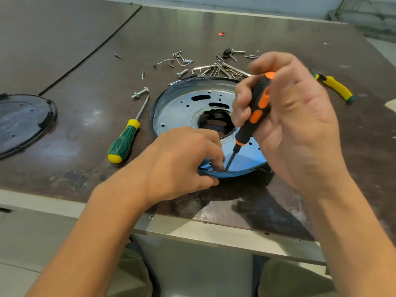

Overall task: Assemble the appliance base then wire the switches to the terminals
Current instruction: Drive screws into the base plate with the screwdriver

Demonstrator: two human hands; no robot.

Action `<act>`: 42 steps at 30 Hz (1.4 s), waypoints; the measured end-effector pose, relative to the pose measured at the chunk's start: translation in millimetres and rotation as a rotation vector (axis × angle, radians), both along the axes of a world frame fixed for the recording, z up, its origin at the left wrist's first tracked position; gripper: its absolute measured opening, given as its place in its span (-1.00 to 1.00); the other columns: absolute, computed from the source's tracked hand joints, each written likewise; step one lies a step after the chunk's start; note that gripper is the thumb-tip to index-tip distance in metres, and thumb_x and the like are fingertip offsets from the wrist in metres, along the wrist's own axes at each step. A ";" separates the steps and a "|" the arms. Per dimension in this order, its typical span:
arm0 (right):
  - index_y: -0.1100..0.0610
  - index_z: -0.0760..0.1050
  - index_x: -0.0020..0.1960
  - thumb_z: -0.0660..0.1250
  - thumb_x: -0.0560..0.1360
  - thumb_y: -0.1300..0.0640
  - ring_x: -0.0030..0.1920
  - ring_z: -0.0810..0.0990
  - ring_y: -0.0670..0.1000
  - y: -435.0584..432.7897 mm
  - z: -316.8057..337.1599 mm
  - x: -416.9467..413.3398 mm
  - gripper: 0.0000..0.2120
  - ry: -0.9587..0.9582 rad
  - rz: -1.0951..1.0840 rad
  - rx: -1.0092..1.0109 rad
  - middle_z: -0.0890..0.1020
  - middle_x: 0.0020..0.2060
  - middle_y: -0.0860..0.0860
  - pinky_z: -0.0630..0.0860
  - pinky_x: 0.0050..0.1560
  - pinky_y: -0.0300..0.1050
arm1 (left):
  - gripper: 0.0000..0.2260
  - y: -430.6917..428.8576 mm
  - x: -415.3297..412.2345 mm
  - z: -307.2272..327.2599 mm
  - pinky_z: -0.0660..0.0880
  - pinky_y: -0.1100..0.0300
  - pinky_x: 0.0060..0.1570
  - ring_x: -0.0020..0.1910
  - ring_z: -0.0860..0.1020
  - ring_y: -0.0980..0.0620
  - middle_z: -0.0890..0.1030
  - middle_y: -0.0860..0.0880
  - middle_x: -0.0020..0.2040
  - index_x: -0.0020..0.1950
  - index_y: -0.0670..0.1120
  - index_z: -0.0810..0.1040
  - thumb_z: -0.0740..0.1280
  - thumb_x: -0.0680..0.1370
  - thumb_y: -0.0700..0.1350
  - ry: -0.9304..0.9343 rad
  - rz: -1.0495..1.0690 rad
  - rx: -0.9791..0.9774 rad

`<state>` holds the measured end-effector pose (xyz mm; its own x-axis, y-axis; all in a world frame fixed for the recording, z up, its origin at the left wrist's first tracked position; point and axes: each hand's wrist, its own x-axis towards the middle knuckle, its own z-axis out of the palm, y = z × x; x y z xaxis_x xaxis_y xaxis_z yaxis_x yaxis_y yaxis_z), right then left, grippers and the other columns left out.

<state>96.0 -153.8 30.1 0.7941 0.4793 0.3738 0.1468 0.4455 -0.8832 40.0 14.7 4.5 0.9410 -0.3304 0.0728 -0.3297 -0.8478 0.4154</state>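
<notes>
A round metal appliance base with a blue rim and a central hole lies on the table, its near edge tilted up. My left hand grips that near rim, thumb under it and fingers curled inside next to the tool tip. My right hand holds a black and orange screwdriver upright. Its tip sits on the base's inner surface just inside the near rim. Whatever is under the tip is too small to make out.
A green and yellow screwdriver lies left of the base. Several loose screws and bolts are scattered behind it. A black round cover lies at far left, yellow-handled pliers at right. The table's front edge is close to me.
</notes>
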 end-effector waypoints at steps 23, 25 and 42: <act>0.19 0.37 0.03 0.33 0.47 0.20 -0.26 0.54 0.07 -1.4 -0.9 2.2 -0.81 -0.054 0.009 0.058 0.56 -0.25 0.12 0.49 -0.11 0.01 | -0.89 0.3 0.1 -0.9 0.55 -0.06 0.03 0.16 0.60 0.03 0.58 0.17 0.06 -0.08 0.10 0.67 0.52 0.44 0.04 -0.015 -0.009 0.001; 0.19 0.39 0.04 0.26 0.55 0.14 -0.27 0.47 0.03 -0.4 -2.0 3.3 -0.86 -0.038 0.036 0.066 0.49 -0.25 0.12 0.41 -0.15 -0.03 | -0.90 0.2 -0.3 -0.9 0.55 -0.07 0.03 0.17 0.59 0.03 0.58 0.17 0.07 -0.08 0.11 0.66 0.52 0.44 0.04 -0.007 -0.009 0.000; 0.22 0.47 0.12 0.05 0.65 0.09 -0.22 0.44 0.06 -0.4 -3.1 4.4 -0.72 0.095 0.151 0.089 0.53 -0.19 0.10 0.41 -0.09 -0.03 | -0.88 -0.5 0.8 -0.2 0.54 -0.05 0.01 0.12 0.60 0.02 0.57 0.19 0.06 -0.08 0.09 0.65 0.52 0.43 0.05 -0.007 0.001 0.026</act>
